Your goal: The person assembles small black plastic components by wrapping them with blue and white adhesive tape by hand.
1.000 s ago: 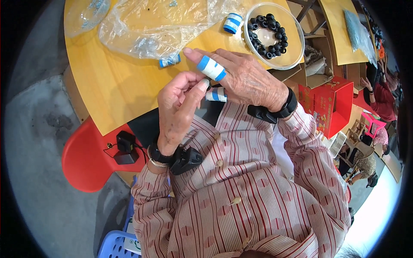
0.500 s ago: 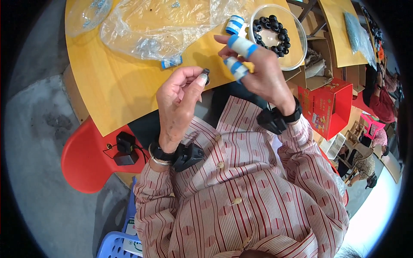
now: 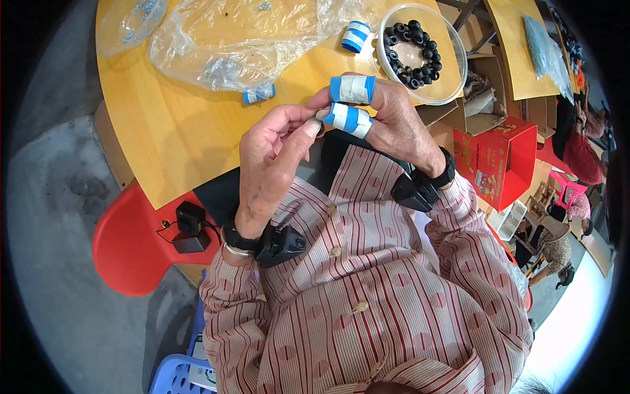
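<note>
Head view: left hand [image 3: 269, 154] pinches a small dark part [image 3: 321, 132] by the edge of the table [image 3: 187, 134], thumb against fingers; right hand [image 3: 400, 125] meets it, fingertips nearly together, hold unclear. Thick finger tape [image 3: 352, 90] could dull feel, letting it slip.

The tub [image 3: 453, 58] of caps [image 3: 429, 54] stands on the table [image 3: 164, 125], right of the bag [image 3: 230, 69] and beyond the right hand [image 3: 399, 119]

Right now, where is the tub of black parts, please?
In the head view, the tub stands right of centre near the top, beyond the right hand, with a blue-and-white roll at its left.
</note>
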`<control>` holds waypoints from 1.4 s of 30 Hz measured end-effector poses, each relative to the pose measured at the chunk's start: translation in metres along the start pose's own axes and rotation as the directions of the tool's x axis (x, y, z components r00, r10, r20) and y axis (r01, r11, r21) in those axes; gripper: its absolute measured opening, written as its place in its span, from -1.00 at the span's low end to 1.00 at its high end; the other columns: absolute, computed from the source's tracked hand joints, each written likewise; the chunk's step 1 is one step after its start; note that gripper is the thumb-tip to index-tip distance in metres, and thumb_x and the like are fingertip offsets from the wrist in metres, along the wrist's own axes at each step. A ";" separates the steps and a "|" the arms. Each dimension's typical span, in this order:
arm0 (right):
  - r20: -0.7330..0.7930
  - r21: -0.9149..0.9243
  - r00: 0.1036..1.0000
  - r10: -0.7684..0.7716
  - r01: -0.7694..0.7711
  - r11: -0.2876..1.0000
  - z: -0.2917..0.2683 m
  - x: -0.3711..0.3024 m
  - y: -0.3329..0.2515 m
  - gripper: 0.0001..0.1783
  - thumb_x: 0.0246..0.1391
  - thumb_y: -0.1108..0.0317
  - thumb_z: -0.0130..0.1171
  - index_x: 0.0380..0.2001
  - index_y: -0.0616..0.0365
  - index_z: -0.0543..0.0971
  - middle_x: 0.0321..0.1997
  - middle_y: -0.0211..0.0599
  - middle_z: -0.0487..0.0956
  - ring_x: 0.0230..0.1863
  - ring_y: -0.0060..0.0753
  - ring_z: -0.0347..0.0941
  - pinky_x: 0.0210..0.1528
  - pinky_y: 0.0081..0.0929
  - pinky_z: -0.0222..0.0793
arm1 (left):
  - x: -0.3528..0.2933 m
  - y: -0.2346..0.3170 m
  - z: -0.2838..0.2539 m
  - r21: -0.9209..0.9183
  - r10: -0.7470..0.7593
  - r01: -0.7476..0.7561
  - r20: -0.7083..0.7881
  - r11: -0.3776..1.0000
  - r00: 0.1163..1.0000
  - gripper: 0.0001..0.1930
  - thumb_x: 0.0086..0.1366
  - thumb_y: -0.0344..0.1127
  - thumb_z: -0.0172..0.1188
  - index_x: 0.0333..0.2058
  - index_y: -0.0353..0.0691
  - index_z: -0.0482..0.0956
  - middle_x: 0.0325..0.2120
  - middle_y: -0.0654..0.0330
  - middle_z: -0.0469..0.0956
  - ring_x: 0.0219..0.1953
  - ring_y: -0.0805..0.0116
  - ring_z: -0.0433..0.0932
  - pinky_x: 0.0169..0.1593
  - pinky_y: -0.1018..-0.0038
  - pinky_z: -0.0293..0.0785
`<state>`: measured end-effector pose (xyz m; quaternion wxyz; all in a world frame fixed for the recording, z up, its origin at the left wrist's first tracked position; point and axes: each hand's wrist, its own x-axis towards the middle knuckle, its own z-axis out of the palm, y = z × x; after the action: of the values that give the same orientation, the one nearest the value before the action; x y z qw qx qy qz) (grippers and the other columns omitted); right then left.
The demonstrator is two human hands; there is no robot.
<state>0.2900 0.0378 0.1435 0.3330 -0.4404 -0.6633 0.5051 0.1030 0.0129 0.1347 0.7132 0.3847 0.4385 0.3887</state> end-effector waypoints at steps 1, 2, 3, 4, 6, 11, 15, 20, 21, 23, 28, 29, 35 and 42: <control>0.001 0.001 1.000 0.000 0.000 1.000 0.001 -0.001 0.001 -0.82 0.09 0.33 0.20 -0.25 0.16 0.60 -0.40 -0.32 0.56 -0.38 -0.38 0.54 -0.31 -0.49 0.48 | 0.000 0.001 -0.001 0.000 0.000 0.000 -0.001 1.000 1.000 -0.77 0.28 -0.38 0.10 -0.15 -0.41 0.49 -0.39 0.25 0.53 -0.45 0.68 0.35 -0.40 0.73 0.27; -0.019 0.004 1.000 -0.017 0.017 1.000 0.002 -0.002 0.004 -0.82 0.08 0.33 0.21 -0.26 0.16 0.60 -0.41 -0.32 0.57 -0.40 -0.36 0.55 -0.31 -0.50 0.48 | 0.000 0.001 -0.001 -0.006 -0.012 0.012 0.006 1.000 1.000 -0.77 0.28 -0.38 0.10 -0.15 -0.41 0.48 -0.39 0.25 0.53 -0.45 0.67 0.35 -0.40 0.72 0.27; -0.039 0.007 0.999 -0.034 0.034 0.999 0.003 -0.002 0.005 -0.82 0.07 0.33 0.22 -0.26 0.16 0.60 -0.42 -0.33 0.57 -0.42 -0.35 0.55 -0.31 -0.51 0.48 | 0.001 0.002 -0.001 -0.012 -0.024 0.024 0.013 1.000 1.000 -0.77 0.28 -0.38 0.10 -0.15 -0.41 0.48 -0.40 0.24 0.53 -0.46 0.66 0.35 -0.40 0.72 0.27; -0.039 0.007 0.999 -0.034 0.034 0.999 0.003 -0.002 0.006 -0.82 0.07 0.33 0.22 -0.26 0.16 0.60 -0.42 -0.33 0.57 -0.42 -0.35 0.55 -0.31 -0.51 0.48 | 0.001 0.003 -0.001 -0.012 -0.024 0.024 0.014 1.000 1.000 -0.77 0.28 -0.38 0.10 -0.15 -0.41 0.48 -0.40 0.24 0.53 -0.46 0.66 0.35 -0.40 0.72 0.27; -0.049 -0.124 0.992 -0.117 0.110 0.986 0.002 -0.003 0.007 -0.82 0.06 0.33 0.23 -0.27 0.17 0.60 -0.39 -0.33 0.58 -0.37 -0.38 0.56 -0.29 -0.53 0.49 | 0.002 0.003 -0.001 -0.042 -0.062 0.064 0.032 0.997 0.998 -0.79 0.28 -0.40 0.11 -0.16 -0.40 0.48 -0.40 0.23 0.54 -0.46 0.65 0.36 -0.40 0.71 0.28; -0.083 -0.089 0.985 -0.152 0.144 0.985 0.005 -0.002 0.010 -0.82 0.05 0.33 0.24 -0.29 0.17 0.61 -0.38 -0.35 0.57 -0.33 -0.42 0.54 -0.30 -0.54 0.49 | 0.000 -0.001 -0.004 -0.159 -0.075 0.075 0.011 0.984 0.997 -0.81 0.26 -0.43 0.15 -0.18 -0.37 0.47 -0.40 0.17 0.55 -0.47 0.62 0.39 -0.39 0.69 0.31; -0.076 0.035 0.994 -0.074 0.077 0.996 0.006 -0.003 0.007 -0.81 0.05 0.32 0.24 -0.29 0.18 0.62 -0.37 -0.36 0.55 -0.33 -0.45 0.52 -0.30 -0.54 0.48 | -0.003 -0.008 -0.008 -0.266 -0.094 0.095 0.015 0.959 0.995 -0.80 0.25 -0.40 0.18 -0.20 -0.36 0.44 -0.40 0.13 0.56 -0.47 0.59 0.41 -0.38 0.68 0.34; -0.060 0.040 0.996 -0.064 0.067 0.997 0.005 -0.005 0.006 -0.83 0.04 0.36 0.25 -0.30 0.20 0.61 -0.35 -0.37 0.55 -0.31 -0.50 0.51 -0.27 -0.58 0.45 | -0.003 -0.007 -0.008 -0.275 -0.098 0.102 0.031 0.956 0.995 -0.80 0.26 -0.37 0.18 -0.21 -0.35 0.45 -0.40 0.12 0.56 -0.47 0.59 0.41 -0.39 0.69 0.34; -0.050 0.068 0.997 -0.052 0.055 0.996 0.005 -0.005 0.005 -0.85 0.02 0.40 0.26 -0.32 0.21 0.61 -0.33 -0.37 0.55 -0.28 -0.51 0.50 -0.22 -0.60 0.42 | -0.004 -0.007 -0.008 -0.275 -0.107 0.108 0.021 0.955 0.994 -0.80 0.27 -0.36 0.18 -0.21 -0.35 0.46 -0.40 0.12 0.56 -0.47 0.59 0.41 -0.39 0.69 0.34; -0.047 0.087 0.998 -0.049 0.052 0.995 0.005 -0.005 0.006 -0.85 0.01 0.40 0.26 -0.32 0.21 0.61 -0.32 -0.37 0.55 -0.28 -0.52 0.50 -0.22 -0.60 0.42 | -0.004 -0.008 -0.011 -0.291 -0.116 0.125 0.047 0.949 0.992 -0.80 0.28 -0.34 0.18 -0.22 -0.34 0.46 -0.40 0.12 0.56 -0.47 0.59 0.41 -0.39 0.69 0.34; -0.086 0.151 0.992 -0.090 0.102 0.983 0.007 -0.006 0.011 -0.83 0.05 0.38 0.25 -0.29 0.22 0.62 -0.39 -0.40 0.53 -0.37 -0.57 0.51 -0.39 -0.65 0.48 | -0.002 -0.007 -0.009 -0.314 -0.134 0.150 0.071 0.937 0.988 -0.80 0.30 -0.30 0.16 -0.25 -0.33 0.47 -0.41 0.13 0.56 -0.47 0.59 0.41 -0.39 0.69 0.33; -0.081 0.152 0.993 -0.084 0.096 0.984 0.007 -0.006 0.010 -0.83 0.05 0.38 0.25 -0.29 0.23 0.62 -0.39 -0.40 0.53 -0.38 -0.58 0.50 -0.39 -0.66 0.48 | -0.002 -0.006 -0.010 -0.316 -0.142 0.160 0.080 0.935 0.987 -0.81 0.30 -0.30 0.16 -0.25 -0.33 0.47 -0.41 0.13 0.56 -0.46 0.59 0.41 -0.39 0.69 0.33; -0.068 0.140 0.994 -0.088 0.096 0.986 0.006 -0.006 0.008 -0.84 0.05 0.38 0.24 -0.30 0.22 0.62 -0.40 -0.41 0.53 -0.41 -0.58 0.50 -0.40 -0.65 0.47 | -0.001 -0.008 -0.006 -0.309 -0.121 0.132 0.052 0.942 0.991 -0.83 0.30 -0.33 0.15 -0.24 -0.32 0.46 -0.40 0.13 0.56 -0.45 0.59 0.40 -0.36 0.68 0.32; -0.054 0.035 0.981 -0.187 0.189 0.981 0.002 -0.004 0.010 -0.85 0.02 0.38 0.26 -0.33 0.20 0.63 -0.42 -0.39 0.55 -0.35 -0.53 0.51 -0.28 -0.58 0.47 | -0.001 -0.007 -0.006 -0.304 -0.125 0.138 0.061 0.943 0.990 -0.84 0.30 -0.36 0.14 -0.24 -0.33 0.46 -0.39 0.12 0.55 -0.45 0.59 0.39 -0.36 0.67 0.32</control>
<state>0.2922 0.0347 0.1333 0.4048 -0.3816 -0.6831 0.4733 0.0983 0.0102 0.1268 0.7974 0.2467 0.3828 0.3959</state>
